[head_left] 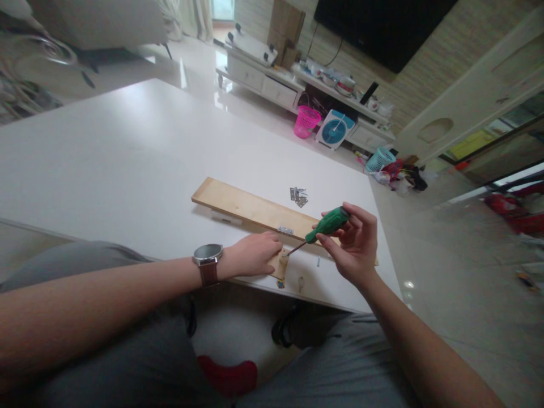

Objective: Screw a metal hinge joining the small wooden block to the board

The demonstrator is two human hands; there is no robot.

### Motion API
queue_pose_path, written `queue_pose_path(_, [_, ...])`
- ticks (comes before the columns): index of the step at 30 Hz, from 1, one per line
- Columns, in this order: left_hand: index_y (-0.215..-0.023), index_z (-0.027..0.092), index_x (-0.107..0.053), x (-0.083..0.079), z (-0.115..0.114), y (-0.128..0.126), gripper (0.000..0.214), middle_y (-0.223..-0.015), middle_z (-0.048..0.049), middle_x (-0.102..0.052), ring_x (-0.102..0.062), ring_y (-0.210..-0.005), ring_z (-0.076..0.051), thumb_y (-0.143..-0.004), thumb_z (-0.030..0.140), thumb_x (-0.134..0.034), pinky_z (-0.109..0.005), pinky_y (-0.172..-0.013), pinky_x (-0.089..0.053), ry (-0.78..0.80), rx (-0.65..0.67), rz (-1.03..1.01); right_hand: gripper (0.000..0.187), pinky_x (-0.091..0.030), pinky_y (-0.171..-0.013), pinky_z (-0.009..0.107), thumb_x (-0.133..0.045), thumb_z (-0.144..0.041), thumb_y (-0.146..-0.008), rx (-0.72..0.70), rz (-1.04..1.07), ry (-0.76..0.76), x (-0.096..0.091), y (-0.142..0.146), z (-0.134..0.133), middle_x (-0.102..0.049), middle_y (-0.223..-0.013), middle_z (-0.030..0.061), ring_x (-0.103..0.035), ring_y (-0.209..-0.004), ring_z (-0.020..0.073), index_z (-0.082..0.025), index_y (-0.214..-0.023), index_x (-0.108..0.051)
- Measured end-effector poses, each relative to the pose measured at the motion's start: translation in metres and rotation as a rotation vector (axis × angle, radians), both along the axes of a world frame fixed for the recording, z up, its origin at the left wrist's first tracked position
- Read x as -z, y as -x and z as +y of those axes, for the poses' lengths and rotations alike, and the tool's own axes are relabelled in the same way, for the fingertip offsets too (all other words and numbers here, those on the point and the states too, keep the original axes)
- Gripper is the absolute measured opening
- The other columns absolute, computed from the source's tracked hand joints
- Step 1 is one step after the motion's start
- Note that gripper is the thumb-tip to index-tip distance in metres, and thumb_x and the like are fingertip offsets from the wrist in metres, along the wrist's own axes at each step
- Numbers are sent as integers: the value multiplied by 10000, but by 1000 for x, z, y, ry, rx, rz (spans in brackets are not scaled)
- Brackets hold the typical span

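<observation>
My right hand (355, 243) grips a screwdriver by its green handle (327, 224). The shaft slants down to the left, and its tip is at a small wooden piece (281, 264) near the table's front edge. My left hand (257, 254) is closed over that piece from the left, hiding much of it. Just beyond lies a long wooden board (250, 207) with a metal hinge (286, 230) on its upper face. A loose screw (318, 261) rests on the table to the right of the small piece.
The white table (127, 153) carries several metal hinges and screws (298, 196) behind the board. A small light-coloured loop (301, 283) lies near the front edge. Past the table stand a pink basket (306, 122), a blue and white fan (335, 129) and a long cabinet (276, 90).
</observation>
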State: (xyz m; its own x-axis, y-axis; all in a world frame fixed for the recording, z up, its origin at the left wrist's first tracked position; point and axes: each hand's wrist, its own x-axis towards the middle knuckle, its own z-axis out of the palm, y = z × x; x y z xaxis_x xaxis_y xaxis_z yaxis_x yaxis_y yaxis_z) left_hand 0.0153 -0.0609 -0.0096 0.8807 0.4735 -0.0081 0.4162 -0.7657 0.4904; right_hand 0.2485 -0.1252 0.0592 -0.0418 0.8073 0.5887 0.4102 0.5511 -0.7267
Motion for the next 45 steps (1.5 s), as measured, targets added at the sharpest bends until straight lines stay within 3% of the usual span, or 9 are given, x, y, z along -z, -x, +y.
queue_pose_path(7, [-1255, 135, -662, 3, -12, 2, 487, -1338, -182, -680, -629, -1251, -357, -841, 323, -837, -456, -1053, -526, -82, 19, 136, 746, -741, -713, 305, -880, -152, -838, 43, 21, -55, -12, -11, 4, -700, -1193, -16, -796, -991, 183, -452, -1447, -569])
queue_pose_path(14, [-1259, 152, -629, 7, -9, 4, 475, -1386, -184, -658, -599, -1302, -366, -857, 329, -810, -485, -1109, -488, -47, -28, 139, 739, -732, -683, 293, -885, -162, -835, 67, 13, -72, -10, -14, 6, -710, -1196, -21, -804, -952, 177, -435, -1442, -563])
queue_pose_path(18, [-1247, 146, -640, 12, -11, 4, 463, -1391, -205, -646, -568, -1331, -400, -870, 386, -760, -537, -1138, -467, 18, -169, 114, 734, -732, -686, 289, -878, -153, -834, 69, 20, -75, -11, -15, 5, -701, -1191, -21, -794, -938, 168, -440, -1436, -570])
queue_pose_path(21, [-1256, 119, -651, 19, -12, 2, 489, -1410, -246, -628, -566, -1349, -430, -870, 409, -727, -566, -1142, -472, 136, -366, 96, 742, -740, -686, 302, -880, -162, -829, 72, 11, -77, -12, -16, 6, -695, -1192, -12, -793, -951, 180, -434, -1441, -561])
queue_pose_path(26, [-1295, 136, -701, 22, -8, -2, 482, -1435, -218, -660, -600, -1387, -395, -875, 372, -682, -535, -1188, -483, 439, -590, -104, 750, -751, -698, 313, -876, -158, -826, 76, 0, -96, -14, -16, 6, -683, -1211, -2, -786, -981, 188, -428, -1445, -552])
queue_pose_path(30, [-1350, 150, -718, 20, -7, -5, 506, -1501, -191, -685, -617, -1425, -362, -875, 320, -669, -494, -1234, -468, 691, -673, -354, 767, -748, -694, 306, -875, -119, -812, 70, 18, -118, -14, -15, 6, -679, -1228, -9, -780, -975, 180, -442, -1439, -575])
queue_pose_path(33, [-1361, 126, -713, 20, -4, -5, 516, -1517, -198, -686, -641, -1416, -346, -886, 316, -643, -470, -1234, -472, 817, -680, -393, 760, -744, -689, 291, -868, -114, -816, 70, 23, -123, -14, -15, 6, -675, -1223, -12, -776, -960, 169, -449, -1435, -579])
queue_pose_path(41, [-1278, 180, -718, 23, -11, -2, 675, -1468, -195, -611, -574, -1376, -437, -667, 409, -895, -550, -1159, -496, 329, -453, -9, 747, -749, -693, 313, -882, -162, -812, 100, -11, -93, -10, -18, 9, -681, -1202, -7, -781, -947, 183, -417, -1437, -562])
queue_pose_path(45, [-1321, 184, -655, 31, -22, -1, 679, -1460, -200, -575, -541, -1379, -427, -711, 360, -895, -559, -1165, -458, 192, -390, 13, 747, -741, -685, 306, -875, -144, -817, 87, -8, -109, -10, -17, 9, -678, -1217, -9, -780, -946, 176, -432, -1437, -574])
